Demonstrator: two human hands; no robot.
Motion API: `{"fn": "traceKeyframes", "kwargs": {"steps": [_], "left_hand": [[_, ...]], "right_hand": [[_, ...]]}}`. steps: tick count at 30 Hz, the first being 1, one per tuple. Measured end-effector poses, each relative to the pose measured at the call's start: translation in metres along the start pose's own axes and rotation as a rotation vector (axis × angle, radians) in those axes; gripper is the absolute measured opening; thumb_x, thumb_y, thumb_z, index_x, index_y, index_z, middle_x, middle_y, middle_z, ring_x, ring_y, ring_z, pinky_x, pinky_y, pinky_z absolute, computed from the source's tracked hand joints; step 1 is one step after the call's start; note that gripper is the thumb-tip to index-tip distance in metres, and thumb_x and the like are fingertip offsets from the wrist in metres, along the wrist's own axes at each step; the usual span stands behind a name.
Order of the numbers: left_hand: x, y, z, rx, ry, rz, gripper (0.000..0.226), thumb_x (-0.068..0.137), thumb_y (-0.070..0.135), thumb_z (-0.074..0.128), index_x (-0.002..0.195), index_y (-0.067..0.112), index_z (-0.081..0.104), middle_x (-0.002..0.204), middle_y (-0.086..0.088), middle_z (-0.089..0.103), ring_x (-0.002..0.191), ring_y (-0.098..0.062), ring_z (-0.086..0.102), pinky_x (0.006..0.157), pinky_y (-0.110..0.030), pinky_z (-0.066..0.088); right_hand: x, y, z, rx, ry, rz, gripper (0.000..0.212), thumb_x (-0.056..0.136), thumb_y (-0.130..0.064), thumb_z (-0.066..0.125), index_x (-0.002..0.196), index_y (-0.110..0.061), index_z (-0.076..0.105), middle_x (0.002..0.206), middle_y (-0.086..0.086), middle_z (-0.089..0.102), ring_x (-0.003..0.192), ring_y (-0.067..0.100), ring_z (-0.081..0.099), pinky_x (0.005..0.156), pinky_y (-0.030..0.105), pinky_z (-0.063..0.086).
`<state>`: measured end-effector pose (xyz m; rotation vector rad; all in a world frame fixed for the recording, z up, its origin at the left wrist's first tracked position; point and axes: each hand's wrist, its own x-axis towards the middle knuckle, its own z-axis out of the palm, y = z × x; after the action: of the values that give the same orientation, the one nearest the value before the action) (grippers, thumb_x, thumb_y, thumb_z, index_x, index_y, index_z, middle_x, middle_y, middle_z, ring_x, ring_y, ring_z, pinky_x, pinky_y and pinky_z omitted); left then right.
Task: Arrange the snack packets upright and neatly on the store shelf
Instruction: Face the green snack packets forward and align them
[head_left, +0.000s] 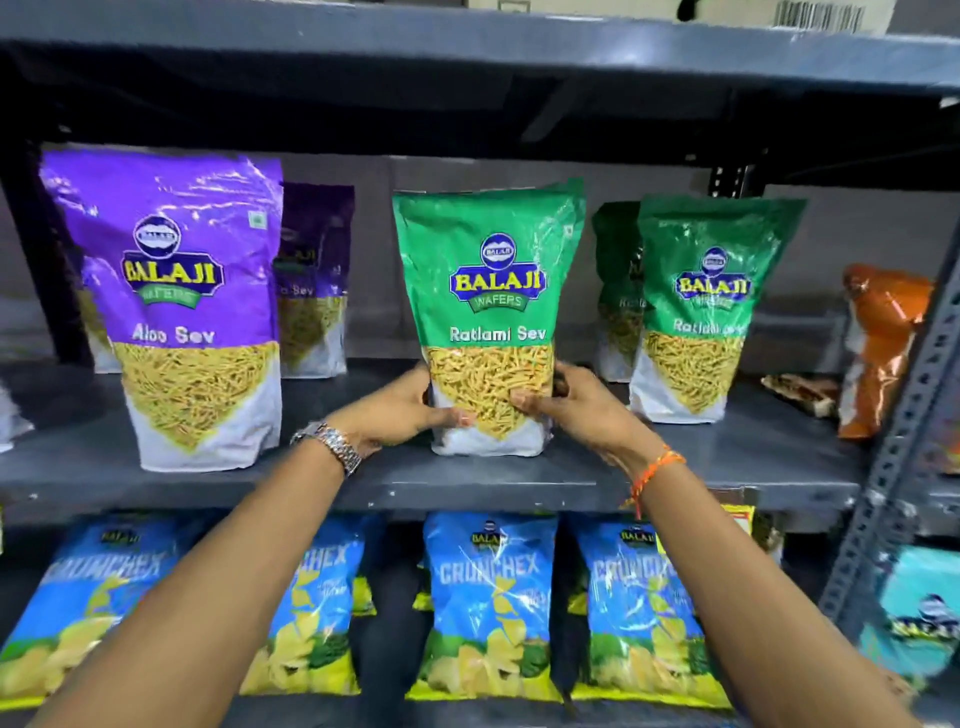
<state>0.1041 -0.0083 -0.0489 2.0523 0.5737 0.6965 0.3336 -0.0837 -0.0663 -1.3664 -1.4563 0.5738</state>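
A green Ratlami Sev packet (488, 291) stands upright near the front edge of the grey shelf (363, 483). My left hand (400, 410) grips its lower left side and my right hand (566, 402) grips its lower right side. To the right, a second green Ratlami Sev packet (701, 306) stands upright with another green packet (615, 270) behind it. At the left a purple Aloo Sev packet (182, 291) stands upright, with a second purple packet (317, 280) behind it.
An orange packet (878, 343) leans at the shelf's right end beside a flat brown packet (800, 392). Several blue Crunchex packets (488, 603) fill the shelf below. A perforated metal upright (904, 441) frames the right side. An upper shelf (467, 47) runs overhead.
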Motion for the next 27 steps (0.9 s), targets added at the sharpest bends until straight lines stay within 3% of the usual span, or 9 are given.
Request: {"fn": "traceKeyframes", "kwargs": {"steps": [2, 5, 8, 12, 16, 19, 21, 24, 27], "left_hand": [[-0.012, 0.003, 0.005, 0.017, 0.022, 0.023, 0.070, 0.085, -0.004, 0.068, 0.146, 0.010, 0.035, 0.138, 0.002, 0.054, 0.117, 0.001, 0.056, 0.094, -0.004, 0.044], [-0.023, 0.007, 0.007, 0.012, 0.028, 0.007, 0.070, 0.084, 0.001, 0.072, 0.145, 0.013, 0.039, 0.137, -0.001, 0.059, 0.108, -0.001, 0.059, 0.088, -0.009, 0.050], [-0.025, 0.011, 0.008, -0.007, 0.024, -0.025, 0.073, 0.084, 0.002, 0.073, 0.147, 0.014, 0.038, 0.142, -0.001, 0.059, 0.124, -0.008, 0.059, 0.102, -0.019, 0.049], [-0.027, 0.016, 0.010, -0.018, 0.018, -0.044, 0.071, 0.085, -0.001, 0.071, 0.146, 0.014, 0.038, 0.141, 0.000, 0.059, 0.121, -0.002, 0.058, 0.097, -0.009, 0.048], [-0.029, 0.013, 0.009, -0.043, 0.061, -0.068, 0.083, 0.079, 0.004, 0.078, 0.148, 0.016, 0.032, 0.142, 0.001, 0.057, 0.125, -0.006, 0.057, 0.112, -0.030, 0.044], [-0.036, 0.016, 0.012, -0.170, 0.166, -0.086, 0.100, 0.069, 0.001, 0.084, 0.147, 0.016, 0.023, 0.139, -0.006, 0.059, 0.127, -0.017, 0.060, 0.100, -0.030, 0.053], [-0.043, 0.027, 0.021, -0.270, 0.375, -0.027, 0.101, 0.070, -0.009, 0.080, 0.147, 0.016, 0.021, 0.134, -0.006, 0.059, 0.123, -0.017, 0.060, 0.102, -0.028, 0.051], [-0.056, 0.059, 0.046, -0.348, 0.767, 0.133, 0.070, 0.075, -0.009, 0.076, 0.130, 0.017, 0.043, 0.125, -0.011, 0.060, 0.122, -0.025, 0.060, 0.102, -0.022, 0.048], [-0.060, 0.092, 0.093, -0.356, 0.728, 0.326, 0.044, 0.075, -0.003, 0.079, 0.107, 0.020, 0.059, 0.109, -0.005, 0.070, 0.108, -0.017, 0.067, 0.090, -0.015, 0.053]], "right_hand": [[-0.015, -0.002, 0.001, -0.027, 0.011, -0.045, 0.049, 0.080, -0.034, 0.082, 0.123, -0.014, 0.068, 0.120, -0.002, 0.077, 0.112, 0.013, 0.073, 0.098, 0.031, 0.056], [-0.031, -0.007, 0.005, 0.003, 0.046, -0.064, 0.056, 0.066, -0.053, 0.083, 0.113, -0.027, 0.068, 0.119, -0.004, 0.078, 0.113, 0.009, 0.072, 0.101, 0.034, 0.056], [-0.033, -0.008, 0.006, 0.014, 0.054, -0.064, 0.045, 0.072, -0.043, 0.085, 0.111, -0.030, 0.067, 0.119, -0.003, 0.078, 0.112, 0.010, 0.072, 0.104, 0.041, 0.056], [-0.033, -0.008, 0.006, 0.031, 0.058, -0.052, 0.044, 0.078, -0.033, 0.084, 0.118, -0.025, 0.066, 0.120, -0.002, 0.077, 0.112, 0.011, 0.073, 0.105, 0.044, 0.055], [-0.038, -0.013, 0.008, 0.044, 0.052, -0.056, 0.071, 0.059, -0.061, 0.083, 0.118, -0.027, 0.064, 0.121, -0.002, 0.077, 0.113, 0.011, 0.072, 0.104, 0.044, 0.055], [-0.044, -0.019, 0.002, 0.082, 0.048, -0.064, 0.074, 0.061, -0.059, 0.081, 0.124, -0.033, 0.054, 0.133, -0.003, 0.070, 0.122, 0.012, 0.067, 0.109, 0.043, 0.051], [-0.049, -0.022, -0.017, 0.160, 0.150, -0.046, 0.084, 0.074, -0.045, 0.077, 0.147, -0.022, 0.041, 0.143, 0.000, 0.057, 0.131, 0.016, 0.058, 0.112, 0.036, 0.046], [-0.060, -0.020, -0.072, 0.264, 0.461, -0.093, 0.076, 0.082, -0.030, 0.075, 0.148, -0.015, 0.041, 0.141, 0.009, 0.057, 0.127, 0.020, 0.058, 0.110, 0.036, 0.045], [-0.063, -0.003, -0.133, 0.216, 0.683, -0.074, 0.073, 0.088, -0.013, 0.074, 0.149, -0.011, 0.034, 0.139, 0.012, 0.053, 0.122, 0.020, 0.055, 0.104, 0.036, 0.046]]}}
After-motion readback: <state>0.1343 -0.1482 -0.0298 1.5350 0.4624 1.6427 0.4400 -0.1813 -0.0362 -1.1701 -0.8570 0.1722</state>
